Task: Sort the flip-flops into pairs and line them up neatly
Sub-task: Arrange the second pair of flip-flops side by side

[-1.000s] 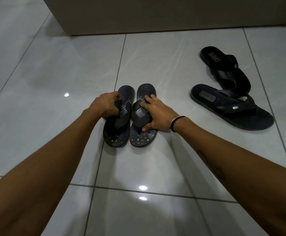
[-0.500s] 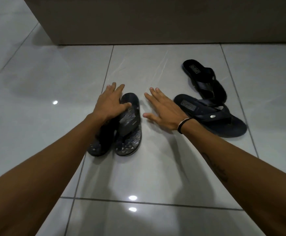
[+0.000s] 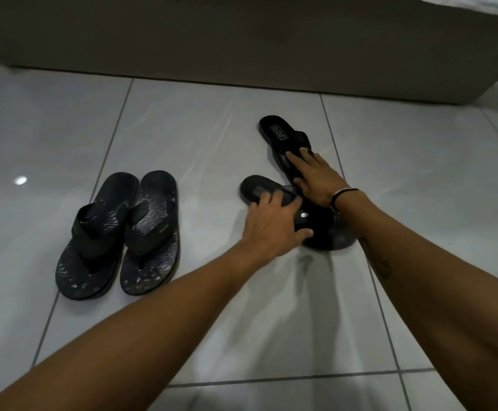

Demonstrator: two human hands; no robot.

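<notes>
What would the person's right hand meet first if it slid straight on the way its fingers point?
The right hand points up and left along the far black flip-flop it already rests on. It would probably run along that flip-flop's footbed to the heel, then reach bare floor tile.

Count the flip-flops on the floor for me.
4. Two patterned ones side by side at left. Two plain black ones at right: the far one under the right hand, the near one under the left hand.
</notes>
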